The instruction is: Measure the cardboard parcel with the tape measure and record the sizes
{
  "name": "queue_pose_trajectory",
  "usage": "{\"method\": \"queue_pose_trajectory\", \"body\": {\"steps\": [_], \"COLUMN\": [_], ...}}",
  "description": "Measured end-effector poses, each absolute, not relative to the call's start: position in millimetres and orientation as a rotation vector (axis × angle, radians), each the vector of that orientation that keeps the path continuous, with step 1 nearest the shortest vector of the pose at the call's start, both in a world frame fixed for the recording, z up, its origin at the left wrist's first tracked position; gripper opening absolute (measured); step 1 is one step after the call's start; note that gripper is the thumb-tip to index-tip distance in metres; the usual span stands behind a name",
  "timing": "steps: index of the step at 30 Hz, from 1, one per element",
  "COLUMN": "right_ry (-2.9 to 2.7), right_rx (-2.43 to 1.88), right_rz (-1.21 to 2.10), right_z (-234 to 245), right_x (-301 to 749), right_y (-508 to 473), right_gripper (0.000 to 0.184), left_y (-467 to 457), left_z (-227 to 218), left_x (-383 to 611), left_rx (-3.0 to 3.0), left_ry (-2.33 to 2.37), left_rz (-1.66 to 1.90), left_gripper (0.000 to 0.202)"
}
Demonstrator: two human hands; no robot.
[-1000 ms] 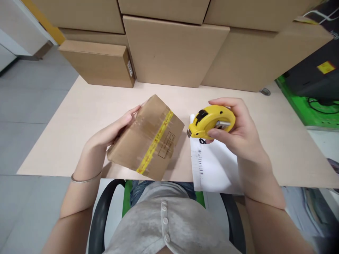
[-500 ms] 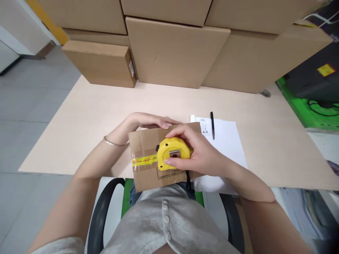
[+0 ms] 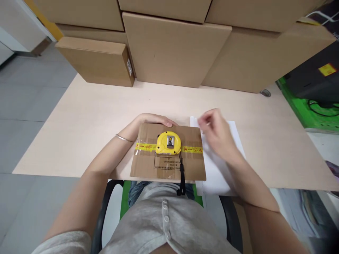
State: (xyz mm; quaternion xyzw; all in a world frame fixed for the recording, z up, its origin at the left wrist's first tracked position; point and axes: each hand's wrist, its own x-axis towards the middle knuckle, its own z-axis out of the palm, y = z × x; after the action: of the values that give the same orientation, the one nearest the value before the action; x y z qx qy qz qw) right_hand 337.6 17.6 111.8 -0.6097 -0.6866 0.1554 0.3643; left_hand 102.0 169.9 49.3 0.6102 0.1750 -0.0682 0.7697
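A small cardboard box (image 3: 143,165) with a strip of yellow printed tape lies at the table's front edge, its near side overhanging slightly. On top of it rests a yellow tape measure (image 3: 162,144), its black wrist strap hanging toward my lap. My left hand (image 3: 156,119) holds the box's far edge, thumb along the rim and the other fingers mostly hidden behind it. To the right, my right hand (image 3: 215,132) is raised over white paper (image 3: 218,180), fingers curled and pinched together, somewhat blurred. Whatever may be between them cannot be made out.
Large cardboard boxes (image 3: 174,53) are stacked along the back of the table (image 3: 100,113). A flatter box (image 3: 92,63) stands at the back left. A green tray (image 3: 304,106) with dark equipment sits at the right. Chair armrests (image 3: 233,222) flank my body.
My right hand has let go of the tape measure, leaving it on the box, and moved right over the paper. The pen seen there before is now hidden. The box has turned slightly.
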Motion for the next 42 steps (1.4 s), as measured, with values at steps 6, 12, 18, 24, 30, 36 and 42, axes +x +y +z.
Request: {"method": "queue_pose_trajectory", "body": {"steps": [6,12,18,24,30,36,42], "right_ry": [-1.642,-1.666,-1.532,-1.275,-1.257,-1.272,-1.273], "right_rx": [-2.675,-2.516,-2.023,-1.660,-1.570,-1.603,-1.647], "right_rz": [0.445,0.698,0.994,1.021,1.042,1.022,0.914], "right_z": [79.0,43.6,31.9,-2.8,-1.2,1.8,-1.3], "right_x": [425.2,442.5,454.9,435.8,437.0,432.0,427.1], "right_y": [39.1,34.7,28.9,25.2,25.2,30.3,38.6], "right_gripper": [0.050,0.046,0.051,0.055,0.051,0.043,0.041], "left_y": [158.2,156.8,153.5,155.0,151.4,151.2,149.8], "left_z": [41.4,40.8,41.6,46.2,51.0,51.3,53.3], "left_x": [96.9,98.7,96.0,100.6,99.2,99.8,97.8], "left_rx": [1.136,1.131,1.093,1.182,1.165,1.153,1.114], "left_ry": [0.366,0.328,0.345,0.348,0.392,0.385,0.374], "left_rz": [-0.073,-0.041,-0.018,-0.003,0.022,0.019,0.014], "left_gripper": [0.047,0.044,0.040,0.044,0.043,0.038,0.033]}}
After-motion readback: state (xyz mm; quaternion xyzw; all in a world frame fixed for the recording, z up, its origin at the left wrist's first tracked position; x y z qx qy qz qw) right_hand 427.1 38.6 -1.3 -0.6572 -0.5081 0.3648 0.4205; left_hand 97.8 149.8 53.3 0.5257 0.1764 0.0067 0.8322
